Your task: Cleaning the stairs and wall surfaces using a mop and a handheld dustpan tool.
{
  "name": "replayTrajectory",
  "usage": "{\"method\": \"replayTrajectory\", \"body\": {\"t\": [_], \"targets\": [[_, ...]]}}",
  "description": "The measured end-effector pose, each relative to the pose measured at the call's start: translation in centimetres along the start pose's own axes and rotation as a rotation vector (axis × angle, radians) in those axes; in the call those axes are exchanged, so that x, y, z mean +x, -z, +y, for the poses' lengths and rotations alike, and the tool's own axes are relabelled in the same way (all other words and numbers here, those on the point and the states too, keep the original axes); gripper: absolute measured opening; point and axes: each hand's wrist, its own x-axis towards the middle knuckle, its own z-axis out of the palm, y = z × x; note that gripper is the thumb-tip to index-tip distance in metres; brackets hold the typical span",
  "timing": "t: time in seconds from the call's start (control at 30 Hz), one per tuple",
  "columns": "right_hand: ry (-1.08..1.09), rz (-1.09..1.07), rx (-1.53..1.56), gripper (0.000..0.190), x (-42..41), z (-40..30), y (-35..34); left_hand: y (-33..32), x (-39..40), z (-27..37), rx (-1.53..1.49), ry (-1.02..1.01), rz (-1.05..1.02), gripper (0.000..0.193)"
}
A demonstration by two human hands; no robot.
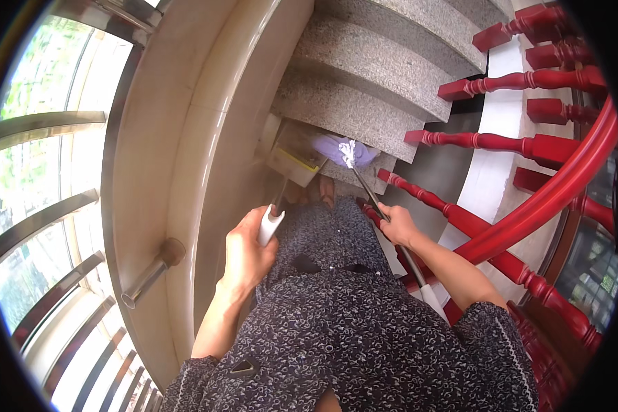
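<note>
My left hand (250,252) is closed around the white handle (271,226) of a long-handled dustpan. The dustpan's pan (294,164), pale with a yellow-green strip on its edge, stands low by the wall at the foot of the visible steps. In my right hand (397,224) is the metal pole (369,191) of a broom or mop, its white grip end passing beside my right side. A purple cloth (327,147) wraps the pole's head and is tied with a white strip (348,153). The wrapped head rests against a step, right of the pan.
Speckled stone stairs (360,98) rise ahead. Red turned balusters (494,140) and a curved red handrail (546,193) run along the right. At the left stand a tiled wall (221,139), a metal pipe stub (147,283) and barred windows (41,221).
</note>
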Motion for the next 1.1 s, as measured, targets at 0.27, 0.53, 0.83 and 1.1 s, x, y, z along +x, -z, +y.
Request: {"method": "replayTrajectory", "body": {"t": [0.27,0.53,0.83,1.1], "targets": [[0.274,-0.027,-0.356,0.054,1.3,4.2,-0.8,-0.3,0.8,0.1,-0.005,-0.004,0.013,0.041],[0.02,-0.146,0.295,0.055,-2.6,4.9,0.0,0.4,1.4,1.2,0.002,0.049,-0.03,0.041],[-0.376,-0.205,1.082,0.054,0.7,7.7,-2.3,1.0,2.5,2.3,0.035,-0.023,-0.109,0.041],[-0.302,-0.167,2.045,0.015,2.3,9.8,-5.3,1.2,4.1,3.1,0.085,-0.046,-0.127,0.043]]}}
